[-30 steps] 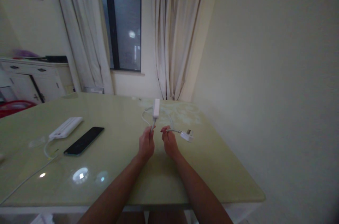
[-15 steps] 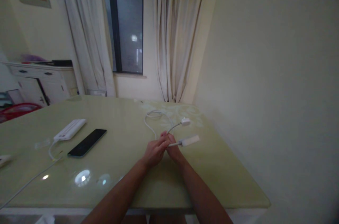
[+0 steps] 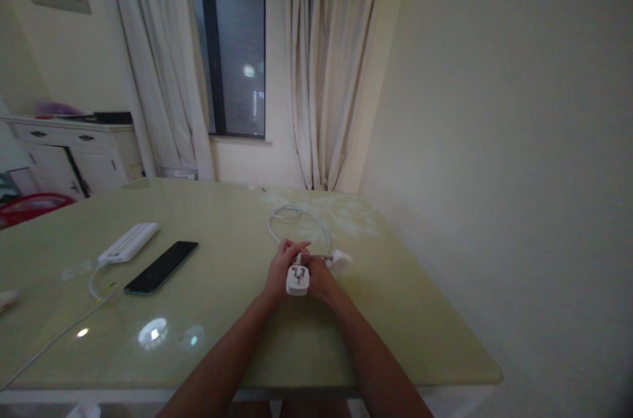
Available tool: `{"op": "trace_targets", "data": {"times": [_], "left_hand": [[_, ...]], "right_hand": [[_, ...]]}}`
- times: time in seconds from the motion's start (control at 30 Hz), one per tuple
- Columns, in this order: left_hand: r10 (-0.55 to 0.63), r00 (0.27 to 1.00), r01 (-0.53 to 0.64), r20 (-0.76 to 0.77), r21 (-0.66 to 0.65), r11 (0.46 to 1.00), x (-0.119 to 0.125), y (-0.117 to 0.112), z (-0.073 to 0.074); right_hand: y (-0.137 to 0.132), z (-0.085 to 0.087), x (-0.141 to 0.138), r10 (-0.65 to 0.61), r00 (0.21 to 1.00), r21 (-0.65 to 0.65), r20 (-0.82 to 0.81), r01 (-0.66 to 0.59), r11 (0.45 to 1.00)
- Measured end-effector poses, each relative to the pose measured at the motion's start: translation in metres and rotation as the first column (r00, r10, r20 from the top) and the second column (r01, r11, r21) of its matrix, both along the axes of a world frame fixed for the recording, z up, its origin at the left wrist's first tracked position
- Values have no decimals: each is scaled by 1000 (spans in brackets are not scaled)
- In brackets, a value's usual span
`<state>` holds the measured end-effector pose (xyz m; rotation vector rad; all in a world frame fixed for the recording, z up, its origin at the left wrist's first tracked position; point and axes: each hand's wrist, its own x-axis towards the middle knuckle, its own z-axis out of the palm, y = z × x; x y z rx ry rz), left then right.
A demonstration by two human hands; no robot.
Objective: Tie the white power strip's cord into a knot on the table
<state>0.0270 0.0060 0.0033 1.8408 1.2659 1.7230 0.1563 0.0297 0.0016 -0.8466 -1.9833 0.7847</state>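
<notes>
A white power cord (image 3: 324, 228) lies in a loose loop on the table and runs back to my two hands, which are close together over it. Its near white end (image 3: 297, 281) hangs between my wrists, facing me, with dark pins or slots that I cannot tell apart. The other white end (image 3: 341, 260) sticks out to the right, beyond my right hand. My left hand (image 3: 283, 268) is around the cord near the near end, some fingers stretched over the top. My right hand (image 3: 320, 277) is closed on the cord beside it; its fingertips are partly hidden.
To the left, a black phone (image 3: 162, 267) lies beside a white power bank (image 3: 129, 243) with a short cable. A thin white cable (image 3: 54, 337) runs to the table's front left. The glass-topped table (image 3: 410, 339) meets a wall (image 3: 494, 194) on the right.
One white end has swung from the right of my hands to between my wrists. The other end has come nearer to my right hand. My left fingers have shifted up and forward.
</notes>
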Motion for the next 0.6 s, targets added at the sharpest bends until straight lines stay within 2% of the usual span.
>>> {"op": "trace_targets", "data": {"times": [0.17,0.23,0.33,0.43,0.5,0.6], "left_hand": [[69,993,-81,95,121,989,-4,1,8],[130,983,-146,132,123,982,-9,1,11],[254,953,-266,163,56,962,-16,1,14],[304,939,-315,160,44,948,-18,1,13],[276,955,-287,110,96,953,-16,1,11],[220,975,-220,19,205,954,-12,2,4]], "right_hand": [[-2,4,-1,-129,981,254,143,90,963],[-4,6,-2,-121,981,306,154,69,949],[-7,8,-4,-39,989,382,143,-19,924],[-8,8,-5,-36,997,398,64,8,917],[-6,5,-6,-105,995,363,-4,99,927],[-2,1,-6,-191,981,343,-20,186,921]]}}
